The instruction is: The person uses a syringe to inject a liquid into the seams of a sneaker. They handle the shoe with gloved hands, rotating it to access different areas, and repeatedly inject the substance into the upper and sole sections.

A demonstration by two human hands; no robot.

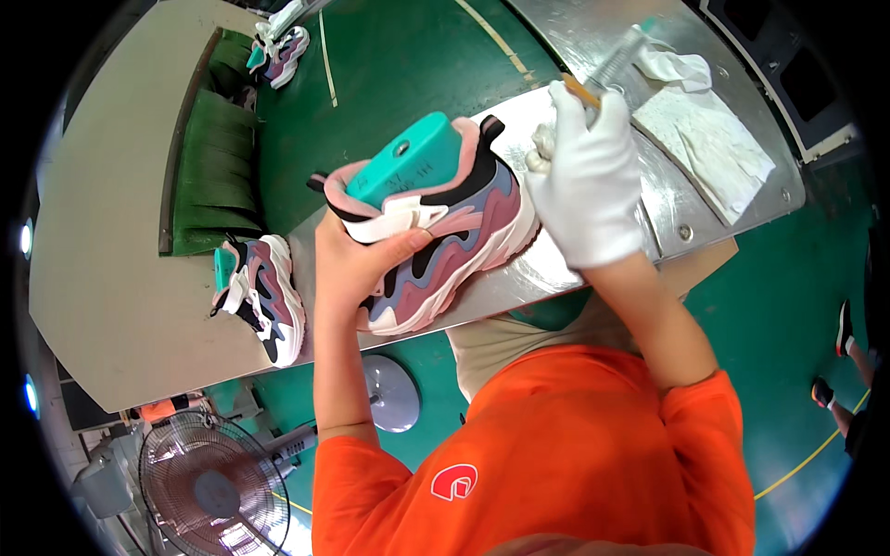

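Observation:
My bare left hand (357, 264) grips a pink, purple and black sneaker (445, 232) by its side and strap. A teal shoe last (408, 167) sticks out of its opening. The shoe is tilted over the metal worktable (667, 204). My right hand (584, 176), in a white glove, is closed on a thin wooden-handled tool (582, 90) and presses against the shoe's white sole at the toe end.
A matching sneaker (264, 296) lies on the beige conveyor surround to the left, and another (283, 51) sits far up the green belt. White cloth rags (705, 134) lie on the metal table. A floor fan (213, 486) stands at lower left. Another person's feet (834, 361) show at right.

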